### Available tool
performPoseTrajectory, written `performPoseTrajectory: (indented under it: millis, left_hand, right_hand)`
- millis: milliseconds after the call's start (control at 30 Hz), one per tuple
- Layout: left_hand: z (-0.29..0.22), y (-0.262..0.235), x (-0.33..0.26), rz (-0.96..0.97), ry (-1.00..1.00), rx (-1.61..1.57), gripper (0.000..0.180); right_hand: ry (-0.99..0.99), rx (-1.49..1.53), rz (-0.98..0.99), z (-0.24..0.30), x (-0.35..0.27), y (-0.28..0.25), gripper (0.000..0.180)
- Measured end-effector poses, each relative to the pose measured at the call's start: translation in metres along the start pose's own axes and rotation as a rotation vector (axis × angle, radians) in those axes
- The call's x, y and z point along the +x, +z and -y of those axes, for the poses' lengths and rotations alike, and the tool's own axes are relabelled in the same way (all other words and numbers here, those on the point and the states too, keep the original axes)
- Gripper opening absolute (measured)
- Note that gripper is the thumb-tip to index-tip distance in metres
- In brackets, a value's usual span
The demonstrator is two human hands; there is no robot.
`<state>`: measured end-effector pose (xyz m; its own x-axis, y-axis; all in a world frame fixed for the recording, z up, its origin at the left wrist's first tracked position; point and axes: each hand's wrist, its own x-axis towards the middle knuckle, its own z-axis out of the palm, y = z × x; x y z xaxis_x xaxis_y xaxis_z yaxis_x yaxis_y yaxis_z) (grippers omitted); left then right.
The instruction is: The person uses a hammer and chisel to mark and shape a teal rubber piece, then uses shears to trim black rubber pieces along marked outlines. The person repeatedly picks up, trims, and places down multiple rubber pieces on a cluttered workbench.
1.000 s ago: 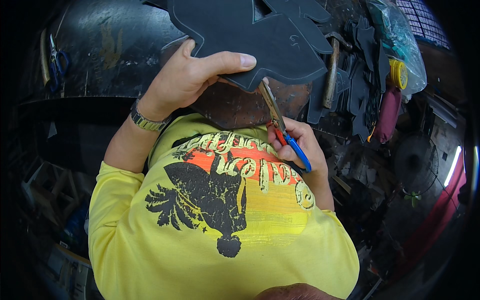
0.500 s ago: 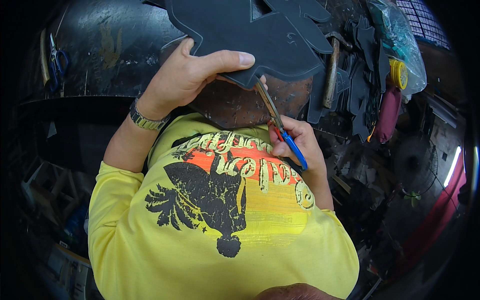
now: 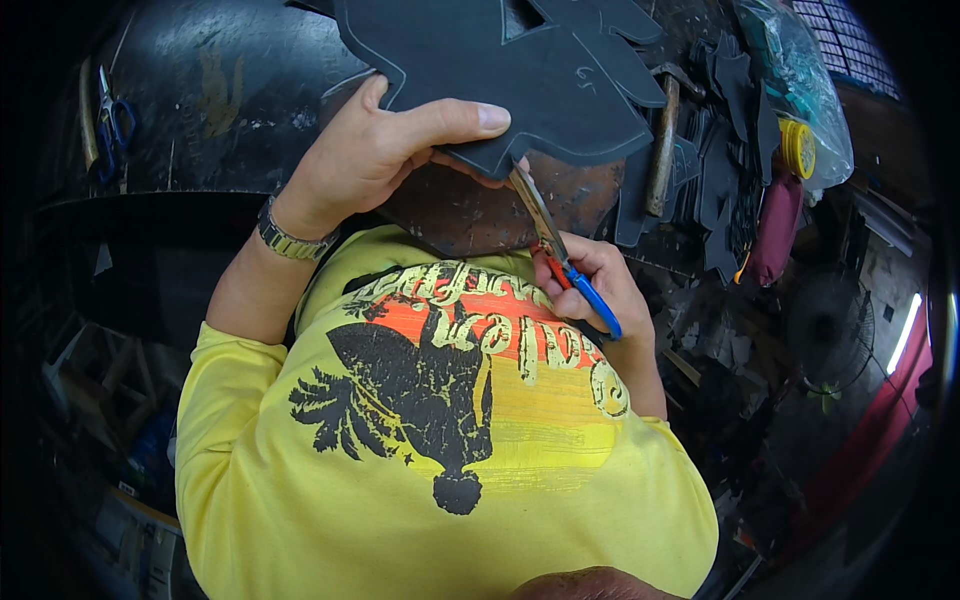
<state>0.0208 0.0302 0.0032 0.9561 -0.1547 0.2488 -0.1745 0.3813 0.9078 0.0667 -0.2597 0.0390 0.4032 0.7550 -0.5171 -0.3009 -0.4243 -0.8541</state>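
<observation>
My left hand (image 3: 395, 140) grips a large dark sheet (image 3: 470, 75), which looks like leather and carries pale outline marks, by its near edge. The thumb lies on top and the other fingers are tucked underneath. In my right hand (image 3: 605, 285) is a pair of scissors (image 3: 540, 212) with red and blue handles. Their blades point up and to the left, with the tips at the sheet's near edge beside my left fingertips. Part of the blade tips is hidden by the sheet. Beneath the sheet sits a worn brown board (image 3: 460, 215), close to my body.
On the table's left (image 3: 165, 140) lie blue-handled scissors (image 3: 118, 125) beside a wooden stick (image 3: 88, 115). To the right are a hammer (image 3: 663, 145), a pile of dark cut pieces (image 3: 715, 160), a yellow roll (image 3: 797, 148), a maroon pouch (image 3: 775, 230) and a clear plastic bag (image 3: 800, 90).
The scissors' handles have spread slightly apart, with the blue one moving to the right. The sheet and my left hand have stayed in nearly the same place.
</observation>
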Motion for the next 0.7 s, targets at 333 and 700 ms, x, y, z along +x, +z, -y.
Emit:
performPoseTrajectory:
  millis: [333,700]
  left_hand:
    - [-0.006,-0.001,-0.001,-0.023,-0.094,0.222,0.028]
    - [-0.003,-0.003,-0.002,-0.049,-0.008,-0.111,0.029]
  right_hand:
    - [-0.029,0.003,-0.039,-0.003,0.000,0.001,0.040]
    - [-0.047,-0.122,-0.080,0.009,-0.005,-0.006,0.044]
